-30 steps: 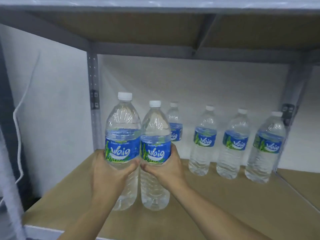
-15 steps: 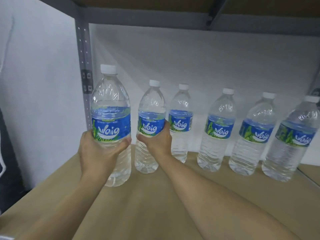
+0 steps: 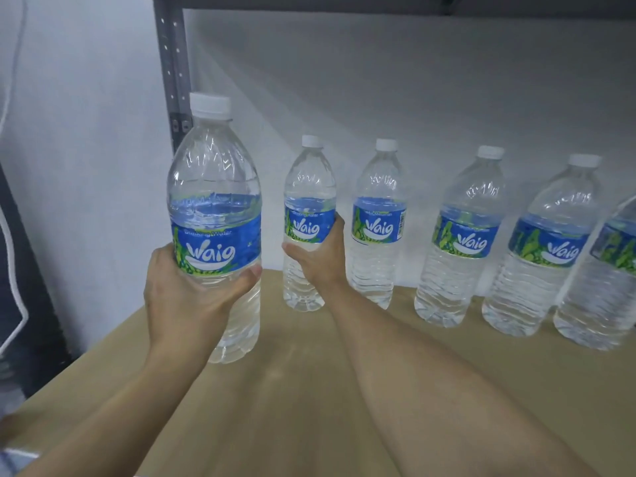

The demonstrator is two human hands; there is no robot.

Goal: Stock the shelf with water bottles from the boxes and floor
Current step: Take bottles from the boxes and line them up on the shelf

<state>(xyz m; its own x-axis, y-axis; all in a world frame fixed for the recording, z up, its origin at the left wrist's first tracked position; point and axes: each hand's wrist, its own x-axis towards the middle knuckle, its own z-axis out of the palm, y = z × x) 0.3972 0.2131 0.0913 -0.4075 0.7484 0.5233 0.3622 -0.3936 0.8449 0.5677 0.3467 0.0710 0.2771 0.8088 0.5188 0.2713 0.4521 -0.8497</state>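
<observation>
Head view: just in front of the grey upright post (image 3: pixel 172 63), the left hand (image 3: pixel 192 297) is wrapped round a capped water bottle (image 3: pixel 215 187) at its label, with clear water up to the label's top. Right of the post, the right hand (image 3: pixel 318 259) grips a second bottle (image 3: pixel 308 180) the same way. It stands on the shelf board (image 3: pixel 309 390), heading a row of four like bottles (image 3: pixel 457 242) running away from the post.

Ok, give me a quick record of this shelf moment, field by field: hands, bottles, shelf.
left hand: grips the near bottle around its label's lower edge
right hand: grips the far bottle at the left end of the row
row: four more bottles upright along the back, the last cut off by the frame
shelf: brown board
held bottles set down: cannot tell
</observation>
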